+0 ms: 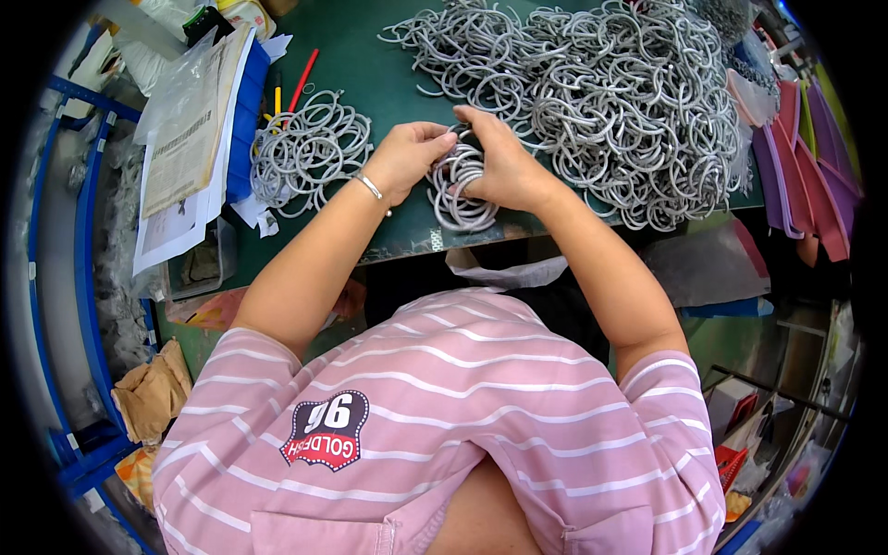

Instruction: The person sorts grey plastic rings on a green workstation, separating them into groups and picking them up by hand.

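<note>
Between my hands at the near side of the green table lies a bunch of grey rings (465, 205), loosely stacked and overlapping. My left hand (413, 159) comes at them from the left, thumb and fingertips pinched at the upper edge of the bunch on a grey ring that is partly hidden. On the other side my right hand (507, 168) curves around the rings, thumb on the near part and index finger reaching over the far end. A large tangled heap of grey rings (638, 111) spreads just beyond and to the right of my right hand.
Left of my left hand sits a smaller pile of grey rings (310, 153), with a red pen (302, 81) behind it. A blue tray (245, 120) with papers (190, 139) leans at the table's left. Pink and purple sheets (803, 162) stand at the right edge.
</note>
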The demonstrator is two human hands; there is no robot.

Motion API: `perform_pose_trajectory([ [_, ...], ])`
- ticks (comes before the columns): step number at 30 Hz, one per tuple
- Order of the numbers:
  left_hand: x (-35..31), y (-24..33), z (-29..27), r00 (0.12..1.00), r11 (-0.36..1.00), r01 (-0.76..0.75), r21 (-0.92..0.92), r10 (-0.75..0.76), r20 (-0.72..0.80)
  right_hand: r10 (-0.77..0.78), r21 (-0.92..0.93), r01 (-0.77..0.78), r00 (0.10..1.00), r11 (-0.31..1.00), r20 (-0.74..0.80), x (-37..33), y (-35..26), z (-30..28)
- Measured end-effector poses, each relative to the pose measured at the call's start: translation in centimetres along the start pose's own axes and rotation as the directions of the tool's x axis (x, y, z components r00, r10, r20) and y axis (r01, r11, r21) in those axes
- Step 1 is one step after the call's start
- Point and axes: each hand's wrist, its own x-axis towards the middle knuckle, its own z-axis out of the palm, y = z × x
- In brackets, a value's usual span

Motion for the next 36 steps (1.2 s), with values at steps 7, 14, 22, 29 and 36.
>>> perform_pose_trajectory([
  [7, -6.4, 1.2, 1.6, 0.662, 0.407, -0.512, 0.757, 0.748, 0.046, -0.050, -0.150, 0.077, 0.983, 0.986, 0.176, 0.1, -0.6, -1.1],
  [14, -8.3, -11.1, 6.6, 0.699, 0.283, -0.701, 0.655, 0.457, 0.551, -0.047, -0.164, 0.084, 0.975, 0.983, 0.215, -2.0, -1.4, -2.4],
  [22, -5.6, -13.7, 9.0, 0.643, 0.137, -0.646, 0.751, -0.433, 0.632, -0.244, -0.219, 0.244, 0.969, 0.945, 0.027, -6.3, -1.1, -3.2],
  [29, -6.5, -14.5, 8.1, 0.593, 0.241, -0.725, 0.645, -0.260, 0.762, -0.600, -0.578, 0.467, 0.798, 0.669, -0.050, -12.7, 0.1, -1.2],
  [36, -5.5, -18.1, 7.8, 0.556, 0.332, -0.808, 0.486, 0.158, 0.816, -0.527, -0.543, 0.564, 0.815, 0.623, 0.242, -14.8, -1.4, -1.0],
])
